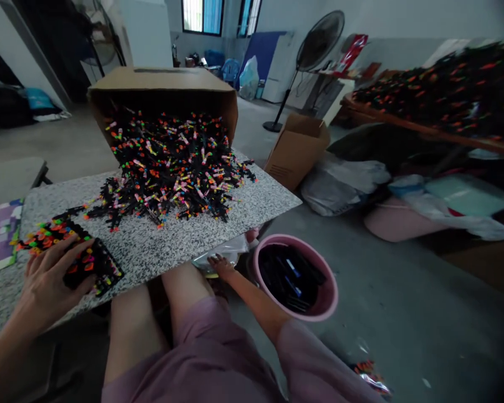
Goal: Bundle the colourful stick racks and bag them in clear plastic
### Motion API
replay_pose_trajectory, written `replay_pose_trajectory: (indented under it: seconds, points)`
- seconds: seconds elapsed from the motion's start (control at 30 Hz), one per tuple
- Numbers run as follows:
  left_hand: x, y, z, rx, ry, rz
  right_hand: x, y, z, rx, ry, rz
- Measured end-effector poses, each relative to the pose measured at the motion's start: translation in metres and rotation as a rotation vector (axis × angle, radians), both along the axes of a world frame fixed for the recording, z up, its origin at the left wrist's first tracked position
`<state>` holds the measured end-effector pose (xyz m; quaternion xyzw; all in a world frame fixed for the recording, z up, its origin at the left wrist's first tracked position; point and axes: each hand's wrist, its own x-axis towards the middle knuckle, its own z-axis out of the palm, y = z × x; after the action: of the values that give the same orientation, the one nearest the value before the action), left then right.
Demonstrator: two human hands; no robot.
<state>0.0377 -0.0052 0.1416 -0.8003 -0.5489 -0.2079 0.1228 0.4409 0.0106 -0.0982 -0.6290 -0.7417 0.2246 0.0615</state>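
My left hand (52,280) curves over a tight bundle of small black toy guns (105,268) with orange, green and yellow tips. Its thumb lies along the near side and its fingers reach across the top. Below the table's front edge, near my knee, my right hand (222,267) has its fingers spread on clear plastic bags (234,246). How many bags lie there, I cannot tell. A large heap of the same toy guns (176,168) spills onto the speckled table (159,252) from a cardboard box (163,78) tipped on its side.
A pink tub (331,296) with black packets stands on the floor right of my legs. Beyond it are an open carton (296,151), a grey plastic sack (344,182) and a standing fan (321,42). More black pieces pile up far right. A colourful printed sheet (0,235) lies left.
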Motion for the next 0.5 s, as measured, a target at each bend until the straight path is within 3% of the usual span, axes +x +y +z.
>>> replay_pose_trajectory:
  seconds: [0.13, 0.37, 0.5]
  points:
    - [-0.002, 0.001, 0.004, 0.011, 0.046, -0.029, -0.002, 0.016, -0.011, -0.002, 0.025, 0.027]
    - [-0.005, 0.012, 0.001, 0.003, 0.066, -0.011, 0.026, 0.012, -0.028, -0.057, 0.032, 0.099]
    - [0.001, 0.016, 0.001, 0.007, 0.05, 0.011, 0.02, 0.023, -0.031, -0.094, -0.011, 0.148]
